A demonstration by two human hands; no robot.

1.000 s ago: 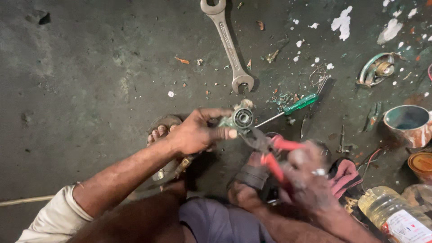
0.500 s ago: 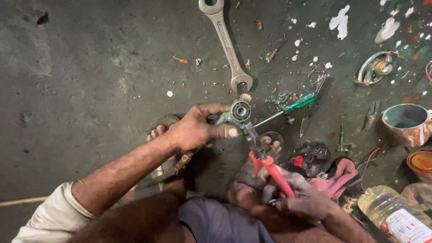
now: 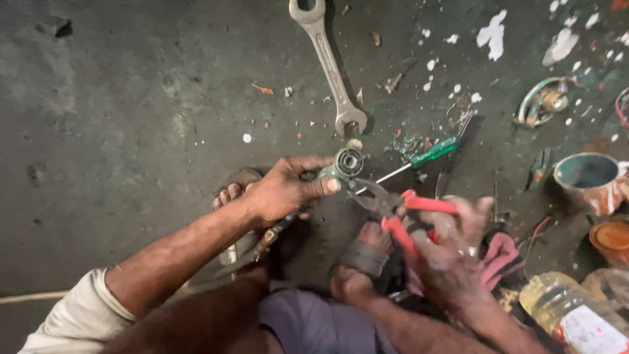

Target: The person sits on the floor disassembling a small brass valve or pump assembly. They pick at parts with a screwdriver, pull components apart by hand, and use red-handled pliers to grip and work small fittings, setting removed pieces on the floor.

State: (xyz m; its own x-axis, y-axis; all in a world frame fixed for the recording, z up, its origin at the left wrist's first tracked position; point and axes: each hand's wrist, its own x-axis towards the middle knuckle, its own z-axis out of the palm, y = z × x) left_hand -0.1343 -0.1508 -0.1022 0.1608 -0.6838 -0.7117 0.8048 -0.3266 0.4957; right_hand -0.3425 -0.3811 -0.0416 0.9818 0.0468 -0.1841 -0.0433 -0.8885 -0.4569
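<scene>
Pliers [image 3: 393, 213] (red grips) in R hand [image 3: 452, 262], nose toward fitting [image 3: 347, 162].

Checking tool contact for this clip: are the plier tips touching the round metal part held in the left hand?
Apart. The head view shows dark floor between the pliers tips and the round metal part pinched by the left hand.

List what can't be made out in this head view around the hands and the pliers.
- Right hand: motion-blurred, so its grip on the red-handled pliers is unclear.
- Pliers tips: whether they touch the round metal part in the left hand cannot be told.
- Plastic bottle: cut off by the bottom-right edge.
- Wrench: top end cropped.
</scene>
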